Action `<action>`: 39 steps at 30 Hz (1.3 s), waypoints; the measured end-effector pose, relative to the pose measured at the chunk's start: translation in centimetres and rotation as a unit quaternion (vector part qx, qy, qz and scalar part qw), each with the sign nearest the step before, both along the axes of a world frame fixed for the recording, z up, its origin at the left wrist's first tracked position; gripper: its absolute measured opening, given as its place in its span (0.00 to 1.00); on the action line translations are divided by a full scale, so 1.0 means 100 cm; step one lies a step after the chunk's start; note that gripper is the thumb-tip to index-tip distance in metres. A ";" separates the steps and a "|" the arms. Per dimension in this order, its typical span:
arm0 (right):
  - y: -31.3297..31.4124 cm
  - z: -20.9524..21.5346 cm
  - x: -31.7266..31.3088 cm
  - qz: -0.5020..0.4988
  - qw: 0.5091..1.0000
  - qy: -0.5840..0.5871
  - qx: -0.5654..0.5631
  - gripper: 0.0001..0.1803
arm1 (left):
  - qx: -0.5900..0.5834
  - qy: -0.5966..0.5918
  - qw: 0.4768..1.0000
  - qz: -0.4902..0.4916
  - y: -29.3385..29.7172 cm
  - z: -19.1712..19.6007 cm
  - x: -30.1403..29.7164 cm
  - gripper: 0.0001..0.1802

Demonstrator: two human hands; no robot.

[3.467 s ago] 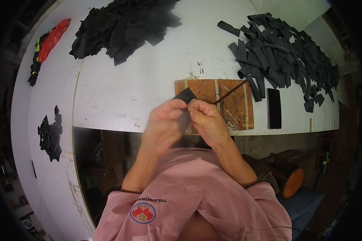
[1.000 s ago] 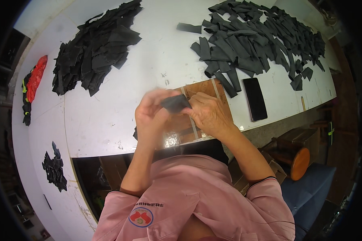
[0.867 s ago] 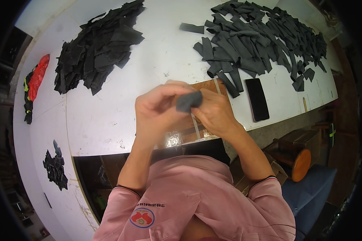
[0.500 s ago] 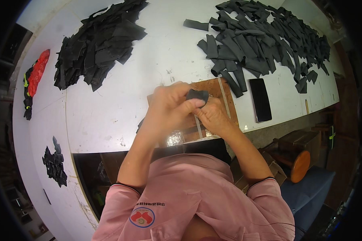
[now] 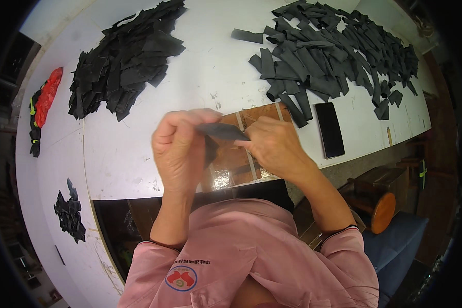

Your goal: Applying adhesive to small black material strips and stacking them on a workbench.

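Observation:
A dark grey fabric piece is held up between my two hands, above a brown board with pale tape strips. My left hand pinches its left end, and the fingers are slightly blurred. The other end sits in my right hand, thumb and fingers closed on it. Another dark patch shows just beside my left palm, partly hidden; I cannot tell whether it belongs to the same piece.
Flat black pieces are heaped at the far left of the white table. Rolled grey strips spread over the far right, with a black phone nearer. Farther left lie a small black pile and a red bundle.
My hands have moved apart, the left one going leftward. The fabric piece, bunched between my fingers before, is now stretched out sideways between them.

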State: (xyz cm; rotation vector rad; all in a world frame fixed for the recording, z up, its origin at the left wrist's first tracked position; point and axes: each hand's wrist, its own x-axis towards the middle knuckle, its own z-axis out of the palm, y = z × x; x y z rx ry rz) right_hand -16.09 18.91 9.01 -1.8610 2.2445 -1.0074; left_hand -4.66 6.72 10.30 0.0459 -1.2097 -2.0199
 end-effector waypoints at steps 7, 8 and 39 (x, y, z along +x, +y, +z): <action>0.000 -0.017 0.003 -0.018 0.999 -0.014 -0.038 0.15 | -0.031 -0.063 0.997 0.006 0.002 -0.007 0.001 0.09; 0.002 -0.015 0.004 -0.012 0.997 -0.019 -0.069 0.15 | -0.039 -0.065 0.997 0.010 0.002 -0.007 0.002 0.09; -0.034 -0.084 0.106 -0.082 0.853 -0.510 -0.076 0.24 | 0.349 -0.242 0.888 0.174 -0.023 -0.121 0.058 0.07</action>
